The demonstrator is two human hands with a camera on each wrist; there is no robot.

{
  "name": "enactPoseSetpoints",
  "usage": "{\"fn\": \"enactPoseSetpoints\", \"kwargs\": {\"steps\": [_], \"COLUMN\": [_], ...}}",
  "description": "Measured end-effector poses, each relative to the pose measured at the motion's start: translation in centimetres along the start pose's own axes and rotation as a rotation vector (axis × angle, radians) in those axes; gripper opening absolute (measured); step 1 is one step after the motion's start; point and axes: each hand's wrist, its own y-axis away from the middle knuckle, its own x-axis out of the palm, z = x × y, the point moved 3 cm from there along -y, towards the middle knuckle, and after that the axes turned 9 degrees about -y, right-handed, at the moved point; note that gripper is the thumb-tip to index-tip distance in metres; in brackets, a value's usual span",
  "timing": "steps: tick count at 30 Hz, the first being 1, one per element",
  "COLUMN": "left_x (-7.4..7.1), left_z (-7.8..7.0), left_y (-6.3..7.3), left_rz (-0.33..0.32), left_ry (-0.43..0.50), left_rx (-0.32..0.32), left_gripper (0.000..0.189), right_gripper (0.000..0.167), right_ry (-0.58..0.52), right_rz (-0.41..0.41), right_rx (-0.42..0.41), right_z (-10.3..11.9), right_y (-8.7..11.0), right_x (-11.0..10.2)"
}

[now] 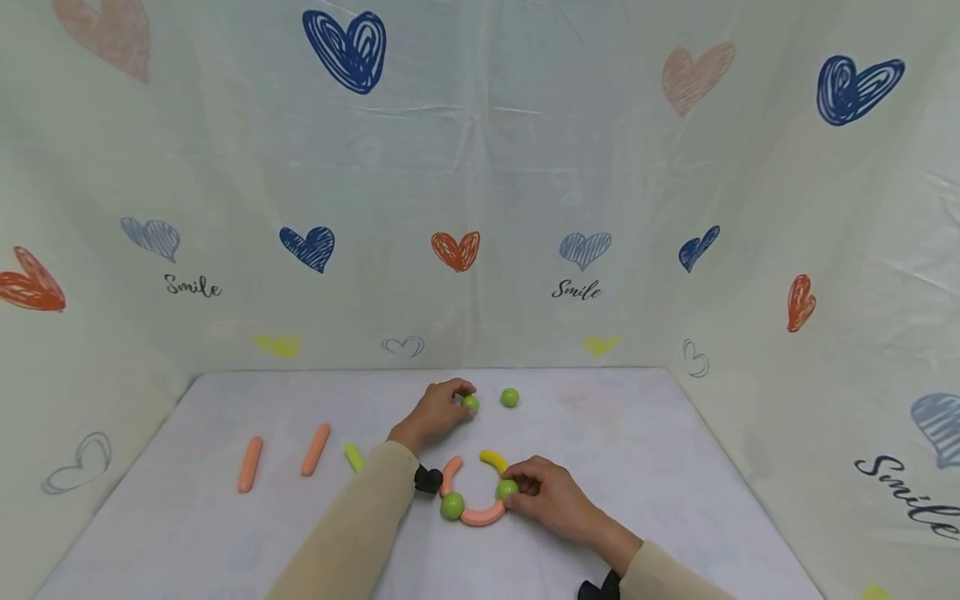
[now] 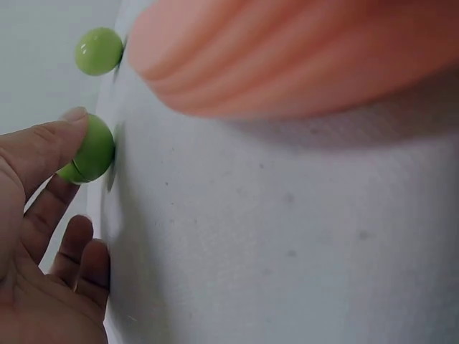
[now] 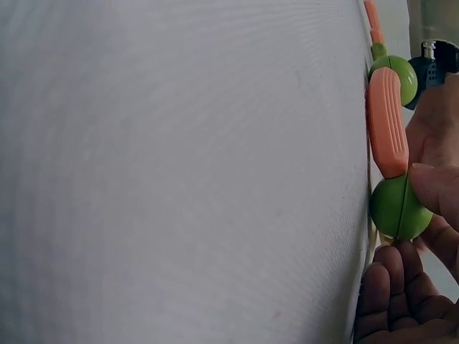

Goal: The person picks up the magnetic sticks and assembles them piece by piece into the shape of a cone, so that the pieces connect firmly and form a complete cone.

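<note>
Toward the back of the table, my left hand (image 1: 438,410) pinches a green ball (image 2: 97,150) between thumb and fingers. Another green ball (image 1: 510,397) lies just to its right. Nearer the front, my right hand (image 1: 558,502) has thumb and fingers on a second ball, a green one (image 3: 400,208) at the right of an unclosed ring of pieces. From it a salmon curved piece (image 1: 483,516) runs along the front to a green ball (image 1: 452,506). A salmon curved piece (image 1: 452,475) rises on the left side, and a yellow curved piece (image 1: 494,461) on the right.
Two straight salmon rods (image 1: 250,464) lie on the left of the white table (image 1: 645,442). A light green stick (image 1: 354,457) is partly covered by the left sleeve (image 1: 352,517). Behind the table hangs a curtain (image 1: 480,317) printed with hearts.
</note>
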Motion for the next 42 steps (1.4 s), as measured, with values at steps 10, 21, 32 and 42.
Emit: {"fn": "enactPoseSetpoints", "kwargs": {"steps": [10, 21, 32, 42], "left_x": [-0.4, -0.8, -0.3, 1.0], "left_z": [0.1, -0.1, -1.1, -1.2], "left_y": [1.0, 2.5, 5.7, 7.7], "left_rz": [0.021, 0.033, 0.034, 0.082], "left_ry": [-0.006, 0.082, 0.165, 0.087], "left_rx": [-0.002, -0.016, 0.040, -0.006], "left_gripper": [0.030, 0.035, 0.033, 0.034], "right_gripper": [0.029, 0.030, 0.029, 0.029], "right_ry": [-0.002, -0.009, -0.003, 0.001], "right_rz": [-0.002, -0.004, -0.010, -0.016], "right_rx": [-0.014, -0.031, -0.026, -0.014], "right_z": [0.1, -0.1, 0.1, 0.2], "right_y": [0.1, 0.0, 0.1, 0.2], "right_x": [0.1, 0.0, -0.1, 0.1]}}
